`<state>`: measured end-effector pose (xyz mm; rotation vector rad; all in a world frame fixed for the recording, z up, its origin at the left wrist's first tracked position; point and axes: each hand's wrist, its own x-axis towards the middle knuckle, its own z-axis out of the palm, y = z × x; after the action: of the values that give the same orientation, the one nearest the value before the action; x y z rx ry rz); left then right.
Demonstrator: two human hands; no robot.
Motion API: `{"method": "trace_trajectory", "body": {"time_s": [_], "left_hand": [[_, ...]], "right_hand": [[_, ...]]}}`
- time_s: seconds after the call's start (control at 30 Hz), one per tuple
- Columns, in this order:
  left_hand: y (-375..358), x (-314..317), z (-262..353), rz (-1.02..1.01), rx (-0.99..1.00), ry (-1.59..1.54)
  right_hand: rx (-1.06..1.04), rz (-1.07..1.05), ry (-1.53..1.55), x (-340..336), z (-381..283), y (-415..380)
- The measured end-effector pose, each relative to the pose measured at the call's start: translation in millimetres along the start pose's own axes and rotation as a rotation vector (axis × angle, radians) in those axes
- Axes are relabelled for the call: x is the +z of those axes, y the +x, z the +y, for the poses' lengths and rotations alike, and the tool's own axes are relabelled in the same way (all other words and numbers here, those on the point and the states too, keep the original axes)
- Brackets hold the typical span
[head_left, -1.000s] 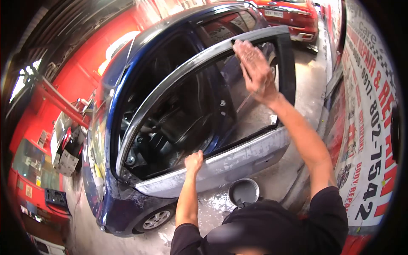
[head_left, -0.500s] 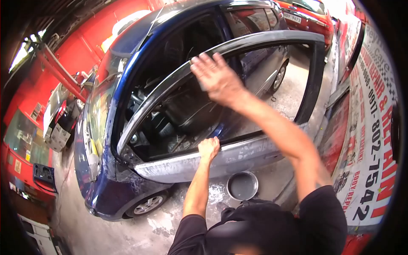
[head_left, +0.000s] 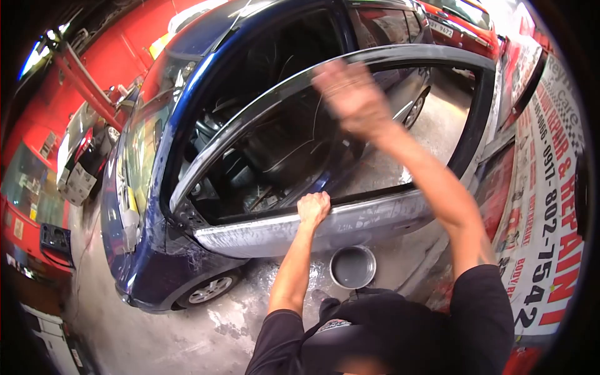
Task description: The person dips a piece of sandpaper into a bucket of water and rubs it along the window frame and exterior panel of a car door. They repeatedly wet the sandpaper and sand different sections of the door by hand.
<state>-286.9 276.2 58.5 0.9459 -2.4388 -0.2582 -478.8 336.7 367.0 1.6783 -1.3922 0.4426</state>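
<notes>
A car door (head_left: 375, 215) with a dull grey, patchy, sanded-looking surface stands swung out from the dark blue car (head_left: 165, 256). My left hand (head_left: 314, 208) is closed over the lower edge of its window opening. On the upper window frame (head_left: 275, 94), my right hand (head_left: 353, 97) lies flat with its fingers stretched out, blurred by motion. Whether anything thin is under the right palm is hidden. Below the door, a round dark basin (head_left: 353, 267) with greyish liquid stands on the floor.
Wet, whitish patches mark the concrete floor (head_left: 206, 337). A printed banner (head_left: 544, 206) runs along the right side. Behind the blue car is a red car (head_left: 462, 31). A black case-like object (head_left: 56, 244) stands at the left.
My right hand has slid to the right along the upper window frame. My left hand keeps its grip on the door. The whole view has shifted slightly.
</notes>
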Motion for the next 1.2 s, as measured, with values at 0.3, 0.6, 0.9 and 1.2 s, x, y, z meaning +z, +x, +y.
{"method": "trace_trajectory", "body": {"time_s": [0.3,0.6,0.9,1.2], "left_hand": [[-6,6,0,0.091,0.022,0.008],[3,5,7,0.099,-0.041,0.011],[-8,2,0,0.138,0.026,-0.037],[0,-1,-1,-0.123,-0.075,-0.123]], "right_hand": [[-0.033,0.043,0.090,54,-92,28],[0.265,0.127,-0.245,-11,44,-4],[-0.032,-0.018,-0.079,-11,-13,17],[-0.156,0.017,0.143,60,-164,54]]}}
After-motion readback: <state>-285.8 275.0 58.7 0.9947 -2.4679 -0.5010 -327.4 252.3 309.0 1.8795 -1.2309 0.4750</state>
